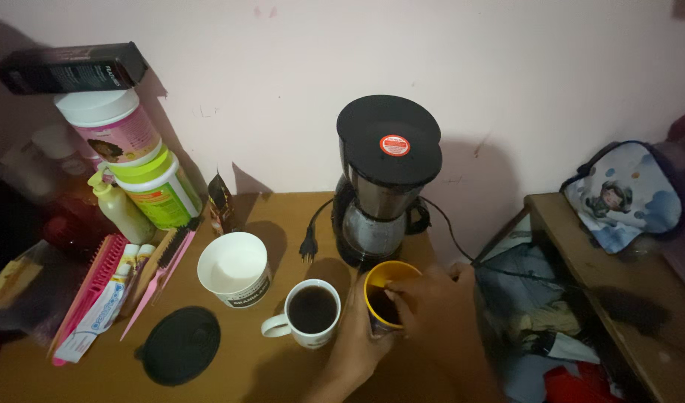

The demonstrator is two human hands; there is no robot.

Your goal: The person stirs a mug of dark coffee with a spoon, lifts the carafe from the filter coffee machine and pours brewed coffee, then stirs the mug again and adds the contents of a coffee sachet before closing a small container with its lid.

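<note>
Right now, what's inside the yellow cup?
Dark liquid shows low inside the yellow cup. The right hand covers part of the mouth; its fingers dip in, hiding the rest.

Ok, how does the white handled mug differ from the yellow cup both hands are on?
The white handled mug stands free on the wooden table, untouched; the yellow cup is gripped by the left hand with the right hand at its rim. The mug's handle shows; no handle is visible on the cup. Both stand upright and hold dark liquid.
</note>
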